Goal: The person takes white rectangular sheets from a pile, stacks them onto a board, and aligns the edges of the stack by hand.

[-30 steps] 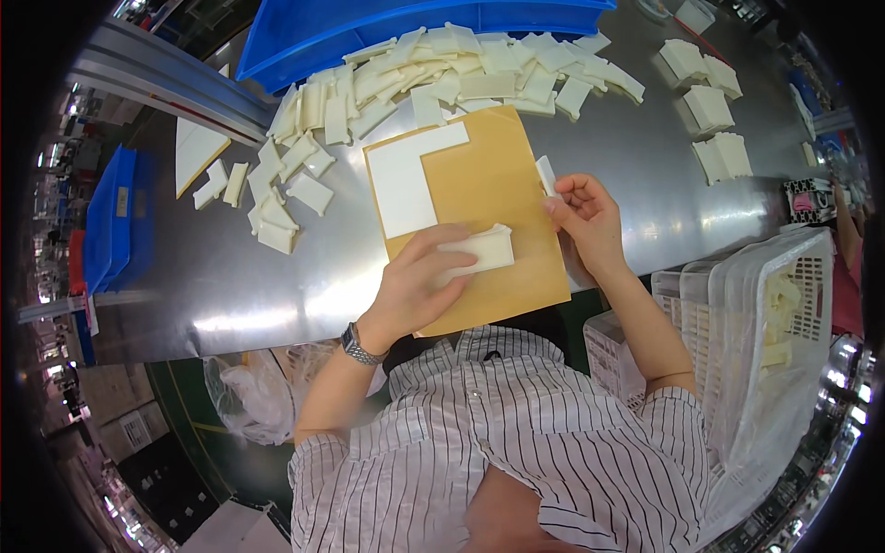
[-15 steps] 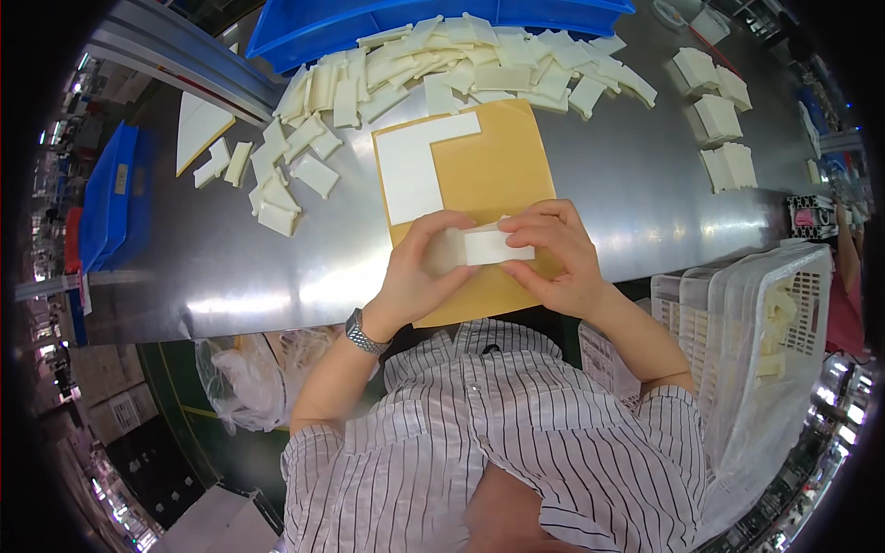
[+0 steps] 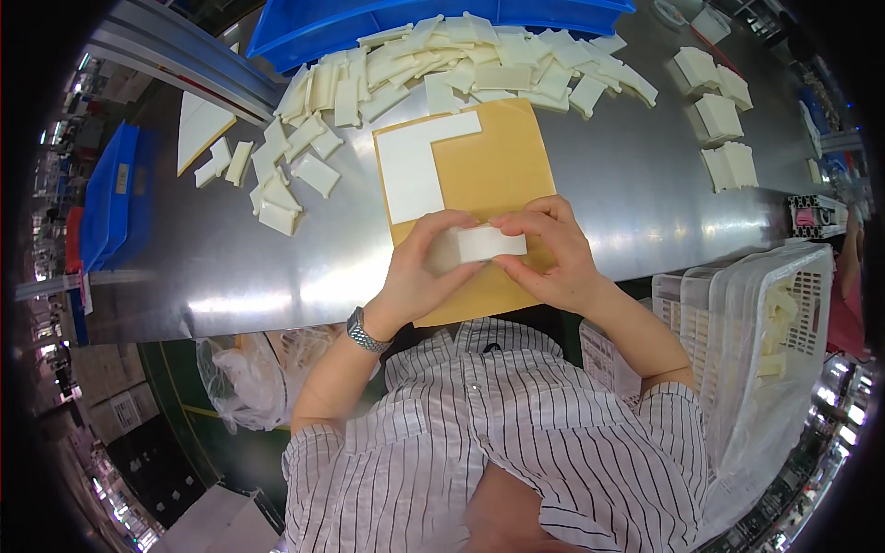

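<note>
Between my two hands is a cream plastic piece with a bright white strip (image 3: 492, 241) along its near face. My left hand (image 3: 422, 263) grips its left end, thumb below and fingers above. My right hand (image 3: 553, 253) pinches the strip from the right, with thumb and index finger near its middle. The fingers hide parts of the piece. Beneath the hands lies a yellow-brown backing sheet (image 3: 493, 170), with an L-shaped area of white strips (image 3: 410, 175) left on its upper left.
Loose cream plastic pieces (image 3: 502, 77) are heaped before a blue bin (image 3: 442, 17). Stacked pieces (image 3: 717, 118) stand at the right of the metal table (image 3: 318, 263). Plastic-lined white baskets (image 3: 747, 304) are beside my right arm. A blue tray (image 3: 109, 198) is at far left.
My right hand has shifted slightly left along the white strip, its fingertips now nearer the strip's middle. My left hand keeps its grip.
</note>
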`<state>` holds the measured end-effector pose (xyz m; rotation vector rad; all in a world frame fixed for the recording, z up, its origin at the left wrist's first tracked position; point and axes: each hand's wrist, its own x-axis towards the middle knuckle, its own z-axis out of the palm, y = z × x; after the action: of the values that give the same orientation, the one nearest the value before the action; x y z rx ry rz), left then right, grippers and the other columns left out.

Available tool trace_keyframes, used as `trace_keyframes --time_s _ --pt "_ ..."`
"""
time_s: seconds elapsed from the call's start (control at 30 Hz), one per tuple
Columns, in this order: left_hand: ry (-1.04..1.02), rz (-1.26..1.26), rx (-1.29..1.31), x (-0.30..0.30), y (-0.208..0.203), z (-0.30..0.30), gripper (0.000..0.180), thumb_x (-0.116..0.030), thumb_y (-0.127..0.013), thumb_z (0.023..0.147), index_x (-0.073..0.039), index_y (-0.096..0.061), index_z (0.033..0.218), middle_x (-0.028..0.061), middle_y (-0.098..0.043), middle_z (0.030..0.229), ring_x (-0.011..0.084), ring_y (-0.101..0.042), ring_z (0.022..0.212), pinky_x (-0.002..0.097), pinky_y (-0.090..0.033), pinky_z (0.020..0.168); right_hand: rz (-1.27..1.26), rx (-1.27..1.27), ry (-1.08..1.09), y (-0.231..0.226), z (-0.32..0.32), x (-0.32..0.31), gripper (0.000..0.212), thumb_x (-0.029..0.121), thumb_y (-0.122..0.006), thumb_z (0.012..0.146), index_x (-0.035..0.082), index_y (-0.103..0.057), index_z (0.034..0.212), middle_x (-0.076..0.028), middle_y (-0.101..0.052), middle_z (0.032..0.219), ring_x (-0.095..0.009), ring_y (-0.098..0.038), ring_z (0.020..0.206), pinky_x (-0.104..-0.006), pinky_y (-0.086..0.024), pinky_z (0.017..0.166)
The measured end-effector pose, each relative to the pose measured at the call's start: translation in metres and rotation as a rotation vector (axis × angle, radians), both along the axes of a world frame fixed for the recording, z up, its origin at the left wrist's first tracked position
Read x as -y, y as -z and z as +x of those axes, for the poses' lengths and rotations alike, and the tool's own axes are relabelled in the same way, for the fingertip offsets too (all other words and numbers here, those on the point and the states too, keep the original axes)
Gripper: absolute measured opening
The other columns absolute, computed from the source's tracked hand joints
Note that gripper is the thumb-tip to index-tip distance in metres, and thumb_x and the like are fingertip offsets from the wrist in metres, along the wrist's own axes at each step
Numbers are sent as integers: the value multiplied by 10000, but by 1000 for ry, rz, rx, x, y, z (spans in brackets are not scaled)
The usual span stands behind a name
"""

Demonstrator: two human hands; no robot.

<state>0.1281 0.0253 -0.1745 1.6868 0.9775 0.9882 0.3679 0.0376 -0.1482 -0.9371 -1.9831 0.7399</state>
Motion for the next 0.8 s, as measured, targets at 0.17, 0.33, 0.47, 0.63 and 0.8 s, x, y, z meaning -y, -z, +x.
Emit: trace_keyframes --time_s 0.17,0.33,0.47,0.63,0.8 --pt "-9 -19 0 0 0 1 648 48 -804 818 -16 -470 1369 139 -597 1305 244 -580 1265 415 -447 1125 29 11 -1 1 -1 0 417 4 -832 746 64 -655 1119 -41 -727 1195 -235 -546 1041 -338 -486 907" --pt "-9 -33 11 -2 1 1 582 50 -797 818 -19 -517 1324 136 -601 1300 243 -586 1247 404 -461 1099 79 47 -16 4 2 -2 436 16 -843 739 84 -661 1129 -35 -728 1211 -241 -545 1063 -350 -487 909" --pt "28 66 -12 -5 1 0 465 49 -784 819 -22 -588 1235 142 -604 1295 253 -595 1226 390 -484 1064 60 92 -26 7 9 -4 520 38 -857 727 97 -653 1201 -48 -695 1288 -263 -542 1145 -373 -484 953" --pt "27 82 -23 -5 0 -1 445 45 -782 820 -23 -597 1219 142 -603 1296 258 -601 1214 380 -499 1042 -36 56 27 3 17 -3 620 66 -860 716 88 -614 1285 -63 -646 1327 -281 -525 1205 -391 -462 1023" --pt "-12 131 -81 -5 -6 1 437 43 -787 812 -27 -629 1213 140 -624 1258 263 -610 1203 374 -514 1024 -62 2 20 11 21 -5 598 117 -863 718 114 -632 1270 -34 -656 1223 -283 -541 1150 -405 -424 1030"
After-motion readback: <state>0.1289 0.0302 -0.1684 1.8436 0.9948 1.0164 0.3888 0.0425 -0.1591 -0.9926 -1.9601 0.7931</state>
